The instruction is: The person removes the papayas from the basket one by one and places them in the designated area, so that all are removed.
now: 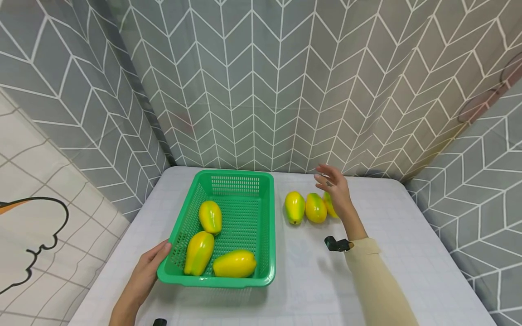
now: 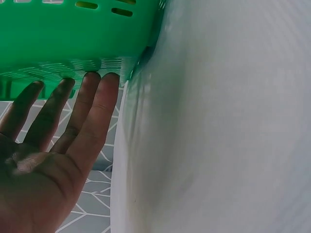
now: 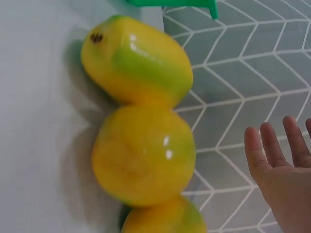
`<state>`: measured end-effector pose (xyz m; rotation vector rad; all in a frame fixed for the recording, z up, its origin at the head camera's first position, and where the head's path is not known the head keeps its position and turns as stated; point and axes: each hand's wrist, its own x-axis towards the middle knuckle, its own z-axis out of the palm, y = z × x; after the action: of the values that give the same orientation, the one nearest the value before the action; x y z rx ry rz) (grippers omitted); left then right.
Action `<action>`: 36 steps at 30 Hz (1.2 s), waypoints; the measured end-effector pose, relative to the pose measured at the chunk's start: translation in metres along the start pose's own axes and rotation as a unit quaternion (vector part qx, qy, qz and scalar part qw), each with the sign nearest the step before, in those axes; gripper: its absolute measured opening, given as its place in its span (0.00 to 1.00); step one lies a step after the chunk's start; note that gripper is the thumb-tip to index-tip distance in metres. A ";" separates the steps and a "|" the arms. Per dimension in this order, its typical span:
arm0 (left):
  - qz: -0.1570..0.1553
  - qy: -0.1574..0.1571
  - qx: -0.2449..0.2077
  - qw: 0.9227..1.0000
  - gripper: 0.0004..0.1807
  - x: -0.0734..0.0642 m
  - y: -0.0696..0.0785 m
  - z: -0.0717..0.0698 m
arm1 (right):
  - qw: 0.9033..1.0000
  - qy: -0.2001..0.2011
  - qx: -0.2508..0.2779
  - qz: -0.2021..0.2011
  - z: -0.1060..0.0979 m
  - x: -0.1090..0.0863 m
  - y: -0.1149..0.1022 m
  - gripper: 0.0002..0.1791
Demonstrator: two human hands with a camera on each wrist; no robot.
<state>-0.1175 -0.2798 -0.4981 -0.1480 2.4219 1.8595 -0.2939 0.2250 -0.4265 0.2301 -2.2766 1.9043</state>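
A green plastic basket point(image 1: 267, 226) with slotted walls holds three shiny yellow-green papayas: one point(image 1: 210, 217) toward the left middle, one point(image 1: 199, 253) at the near left and one point(image 1: 234, 264) lying sideways by the near wall. My left hand point(image 1: 147, 269) grips the basket's left rim near the front corner, thumb on top. The left wrist view shows its other fingers point(image 2: 92, 116) extended against the basket's outside. My right hand point(image 1: 335, 188) hovers with nothing in it, fingers spread, by three more papayas in a row: left point(image 1: 294, 207), middle point(image 1: 316, 208) and right point(image 1: 329, 203), the last partly hidden.
A white cloth covers the table point(image 1: 302, 280). Grey chevron-patterned curtains point(image 1: 253, 90) hang behind and on both sides. A black wrist camera point(image 1: 337, 244) sits at the right wrist, and another dark piece point(image 1: 160, 322) shows below the left one.
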 end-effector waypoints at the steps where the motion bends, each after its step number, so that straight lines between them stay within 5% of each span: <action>1: 0.000 0.000 0.001 1.000 0.34 0.000 0.000 0.000 | 1.000 -0.003 0.003 -0.001 0.002 0.001 -0.001 0.31; 36: -0.041 0.009 -0.035 0.998 0.36 0.003 0.003 0.003 | 0.992 -0.080 0.057 -0.073 0.095 0.014 -0.042 0.31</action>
<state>-0.1211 -0.2762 -0.4967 -0.2675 2.3257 1.9157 -0.3008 0.1239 -0.3999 0.5680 -2.1784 2.0061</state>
